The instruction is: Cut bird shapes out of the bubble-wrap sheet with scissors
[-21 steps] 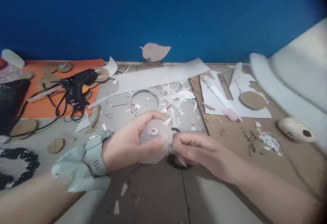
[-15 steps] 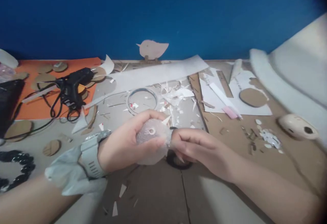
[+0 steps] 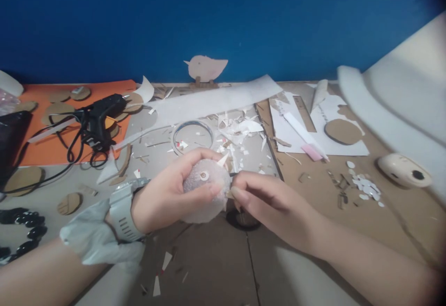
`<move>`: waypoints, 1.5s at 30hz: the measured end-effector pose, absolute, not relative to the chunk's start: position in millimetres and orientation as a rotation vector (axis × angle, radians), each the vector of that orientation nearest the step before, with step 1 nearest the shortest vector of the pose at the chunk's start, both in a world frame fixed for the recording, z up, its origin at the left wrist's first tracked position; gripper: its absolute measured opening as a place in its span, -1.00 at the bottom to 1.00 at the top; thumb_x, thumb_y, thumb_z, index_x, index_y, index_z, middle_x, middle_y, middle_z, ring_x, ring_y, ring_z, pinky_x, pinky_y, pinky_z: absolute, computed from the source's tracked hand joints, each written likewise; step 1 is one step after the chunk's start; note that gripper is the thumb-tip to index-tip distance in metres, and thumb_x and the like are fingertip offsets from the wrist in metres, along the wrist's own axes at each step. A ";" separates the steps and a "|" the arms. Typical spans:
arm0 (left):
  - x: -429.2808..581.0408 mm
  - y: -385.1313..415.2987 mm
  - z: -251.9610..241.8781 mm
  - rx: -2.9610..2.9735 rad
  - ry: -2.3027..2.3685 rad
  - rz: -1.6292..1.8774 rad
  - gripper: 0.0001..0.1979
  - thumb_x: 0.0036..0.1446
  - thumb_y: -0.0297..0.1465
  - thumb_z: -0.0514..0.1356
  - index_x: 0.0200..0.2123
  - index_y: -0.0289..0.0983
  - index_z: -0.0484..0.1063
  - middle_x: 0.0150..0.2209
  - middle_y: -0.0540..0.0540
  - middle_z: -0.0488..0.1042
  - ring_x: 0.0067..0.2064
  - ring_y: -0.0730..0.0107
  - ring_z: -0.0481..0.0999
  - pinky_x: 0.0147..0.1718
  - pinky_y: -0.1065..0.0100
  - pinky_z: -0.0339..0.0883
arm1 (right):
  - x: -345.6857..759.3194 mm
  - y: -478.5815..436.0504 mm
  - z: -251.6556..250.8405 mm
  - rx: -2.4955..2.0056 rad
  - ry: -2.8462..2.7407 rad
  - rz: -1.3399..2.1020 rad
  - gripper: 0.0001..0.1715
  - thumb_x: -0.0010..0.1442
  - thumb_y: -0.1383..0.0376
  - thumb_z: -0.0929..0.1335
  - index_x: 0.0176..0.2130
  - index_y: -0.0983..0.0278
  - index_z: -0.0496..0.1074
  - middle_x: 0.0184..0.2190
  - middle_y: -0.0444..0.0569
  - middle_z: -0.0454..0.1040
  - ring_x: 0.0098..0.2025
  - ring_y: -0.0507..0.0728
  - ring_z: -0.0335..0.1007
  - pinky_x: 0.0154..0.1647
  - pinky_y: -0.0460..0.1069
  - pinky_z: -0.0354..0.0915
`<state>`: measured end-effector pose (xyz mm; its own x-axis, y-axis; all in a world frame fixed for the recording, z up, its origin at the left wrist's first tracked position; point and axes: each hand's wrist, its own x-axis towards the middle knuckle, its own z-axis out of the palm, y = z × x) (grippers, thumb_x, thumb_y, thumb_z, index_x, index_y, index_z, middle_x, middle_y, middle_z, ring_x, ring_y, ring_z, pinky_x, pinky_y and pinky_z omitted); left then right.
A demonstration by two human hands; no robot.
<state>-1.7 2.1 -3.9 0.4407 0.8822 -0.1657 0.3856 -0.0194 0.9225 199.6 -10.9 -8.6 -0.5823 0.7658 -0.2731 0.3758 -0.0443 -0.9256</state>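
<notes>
My left hand (image 3: 170, 194) is closed round a pale, glittery bird cutout (image 3: 200, 208) with a ringed paper eye and a pointed white beak. Its thumb lies across the front and its fingers go behind. At the cutout's right edge, my right hand (image 3: 265, 203) is closed in a pinch; a small tan bit shows at the fingertips, too little to name. Under that hand lies a dark ring-shaped thing (image 3: 244, 222), partly hidden. A finished-looking pink bird cutout (image 3: 207, 69) stands upright on a small cardboard base by the blue wall.
A black glue gun (image 3: 104, 115) with its cord lies on orange paper (image 3: 121, 150) at left, among cardboard discs. Behind my hands are a clear ring (image 3: 174, 138) and paper scraps. White paper dots (image 3: 367, 187) and a cream mouse-like object (image 3: 404, 171) sit at right.
The bird cutout has shifted slightly left and up in view with my left hand. My right fingertips have turned a little at its edge, showing the small tan bit.
</notes>
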 end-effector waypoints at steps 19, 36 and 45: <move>-0.5 0.6 -1.0 1.580 1.117 0.580 -0.69 0.05 -0.32 0.15 -0.11 -0.20 0.24 -0.29 0.02 0.39 -0.35 0.45 0.38 -0.38 0.45 0.27 | 199.3 -10.0 -9.5 -1.128 -1.780 1.832 -0.68 0.25 0.16 0.17 -0.47 0.26 0.21 -0.59 -0.22 0.17 -0.55 -0.06 0.04 -0.55 -0.13 0.02; 2.6 -3.3 -1.8 1.623 1.123 0.673 -0.74 0.07 -0.39 0.11 -0.13 -0.23 0.23 -0.26 -0.03 0.39 -0.24 0.36 0.38 -0.22 0.37 0.27 | 198.4 -9.9 -6.4 -1.197 -1.839 1.816 -0.70 0.25 0.19 0.17 -0.47 0.26 0.20 -0.56 -0.20 0.16 -0.53 -0.05 0.04 -0.53 -0.12 0.00; 1.1 -4.7 -2.3 1.490 1.053 0.623 -0.72 0.10 -0.32 0.09 -0.09 -0.21 0.22 -0.33 0.00 0.37 -0.34 0.41 0.35 -0.34 0.40 0.26 | 199.2 -11.3 -8.8 -1.108 -1.716 1.902 -0.73 0.23 0.20 0.18 -0.46 0.27 0.22 -0.61 -0.24 0.09 -0.57 -0.06 0.00 -0.56 -0.13 0.00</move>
